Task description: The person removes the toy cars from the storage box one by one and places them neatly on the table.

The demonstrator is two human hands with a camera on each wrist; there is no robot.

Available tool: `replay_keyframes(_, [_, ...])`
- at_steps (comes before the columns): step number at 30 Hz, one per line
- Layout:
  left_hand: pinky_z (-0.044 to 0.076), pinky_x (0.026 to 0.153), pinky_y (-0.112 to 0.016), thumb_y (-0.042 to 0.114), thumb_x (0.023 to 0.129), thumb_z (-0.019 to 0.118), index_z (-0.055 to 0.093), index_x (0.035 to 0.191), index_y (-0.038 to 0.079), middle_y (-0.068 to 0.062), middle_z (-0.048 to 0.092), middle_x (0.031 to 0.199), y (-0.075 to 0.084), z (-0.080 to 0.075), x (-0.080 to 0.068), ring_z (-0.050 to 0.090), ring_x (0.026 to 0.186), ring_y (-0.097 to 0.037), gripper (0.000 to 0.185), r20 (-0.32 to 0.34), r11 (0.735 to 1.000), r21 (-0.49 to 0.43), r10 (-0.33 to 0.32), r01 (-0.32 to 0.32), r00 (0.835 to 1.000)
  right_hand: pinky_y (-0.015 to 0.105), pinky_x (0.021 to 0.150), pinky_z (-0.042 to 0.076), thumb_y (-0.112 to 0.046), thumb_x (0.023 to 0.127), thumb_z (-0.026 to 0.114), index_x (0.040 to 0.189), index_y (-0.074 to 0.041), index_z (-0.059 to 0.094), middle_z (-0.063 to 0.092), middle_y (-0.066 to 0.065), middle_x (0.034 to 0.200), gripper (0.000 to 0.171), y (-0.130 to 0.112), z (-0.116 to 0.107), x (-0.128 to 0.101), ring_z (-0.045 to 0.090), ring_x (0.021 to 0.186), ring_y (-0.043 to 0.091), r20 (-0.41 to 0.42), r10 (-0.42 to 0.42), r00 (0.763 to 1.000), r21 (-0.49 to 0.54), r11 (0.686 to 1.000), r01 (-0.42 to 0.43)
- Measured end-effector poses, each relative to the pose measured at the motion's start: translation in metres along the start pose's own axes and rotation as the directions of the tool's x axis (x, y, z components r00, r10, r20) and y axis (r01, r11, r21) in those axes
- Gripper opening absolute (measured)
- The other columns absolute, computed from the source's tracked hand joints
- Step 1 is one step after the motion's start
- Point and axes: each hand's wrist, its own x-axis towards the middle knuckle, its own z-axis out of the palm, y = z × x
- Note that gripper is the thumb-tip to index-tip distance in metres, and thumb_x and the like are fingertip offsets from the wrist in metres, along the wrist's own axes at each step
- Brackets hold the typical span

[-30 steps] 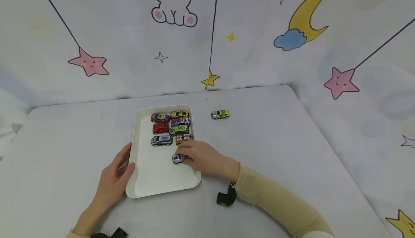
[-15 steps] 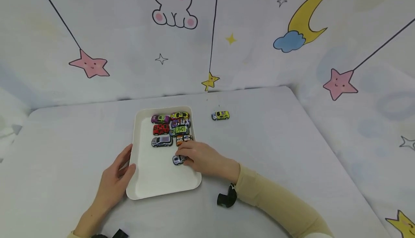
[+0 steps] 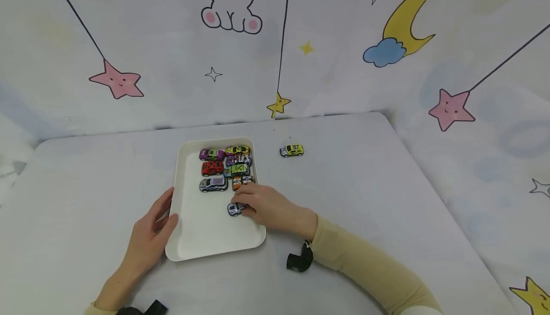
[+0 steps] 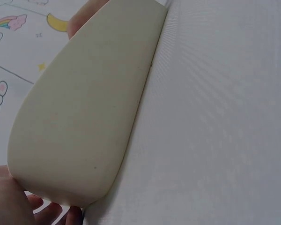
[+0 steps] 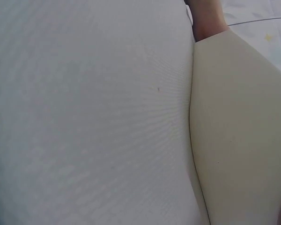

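A white rectangular tray (image 3: 202, 234) rests on the table. My left hand (image 3: 148, 234) grips its left side, thumb at the rim and fingers along the outer wall; in the left wrist view the fingers (image 4: 49, 213) curl by the tray's near corner. Reaching over the right rim, my right hand (image 3: 268, 210) pinches a silver toy car (image 3: 234, 209) that sits low in the tray, its right part hidden by the fingers. Just beyond are an orange-and-white toy car (image 3: 242, 182), partly covered by that hand, and a silver-and-black toy car (image 3: 213, 184).
Farther back in the tray are a red toy car (image 3: 212, 168), a green one (image 3: 237, 171), a purple-and-green one (image 3: 211, 154) and others. Outside it, a yellow toy car (image 3: 291, 150) stands on the white-covered table (image 3: 365, 186). A patterned wall (image 3: 172, 43) rises behind.
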Motion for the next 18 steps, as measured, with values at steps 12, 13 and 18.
replay_keyframes(12, [0.041, 0.092, 0.000, 0.004, 0.099, 0.058, 0.038, 0.154, 0.010, -0.022, 0.048, 0.149, -0.0001, 0.0002, 0.0037, 0.043, 0.127, 0.016, 0.059, -0.010, 1.000, 0.001, 0.031, -0.031, 0.999, 0.028, 0.105, 0.049, -0.009, 0.092, 0.072, 0.121, -0.010, 0.070, 0.065, 0.004, 0.126, 0.029, 0.0036, 0.0005, 0.0020, 0.061, 0.120, 0.019, -0.020, -0.026, 0.999, 0.004, 1.000, 0.026])
replay_keyframes(13, [0.041, 0.092, 0.000, 0.004, 0.099, 0.058, 0.038, 0.155, 0.010, -0.023, 0.048, 0.148, 0.0001, 0.0003, 0.0034, 0.043, 0.126, 0.016, 0.060, -0.011, 0.999, 0.000, 0.033, -0.033, 0.999, 0.029, 0.105, 0.049, -0.009, 0.092, 0.071, 0.122, -0.010, 0.070, 0.065, 0.004, 0.127, 0.029, 0.0036, 0.0006, 0.0020, 0.061, 0.120, 0.019, -0.016, -0.024, 1.000, 0.006, 1.000, 0.024])
replay_keyframes(18, [0.041, 0.091, 0.000, 0.005, 0.099, 0.058, 0.038, 0.154, 0.011, -0.023, 0.049, 0.148, -0.0001, 0.0005, 0.0022, 0.042, 0.125, 0.018, 0.059, -0.013, 1.000, 0.010, 0.024, -0.024, 1.000, 0.030, 0.106, 0.049, -0.011, 0.093, 0.071, 0.124, -0.011, 0.068, 0.065, 0.005, 0.129, 0.031, 0.0013, 0.0000, 0.0010, 0.060, 0.123, 0.020, -0.011, -0.031, 0.999, -0.006, 0.999, 0.031])
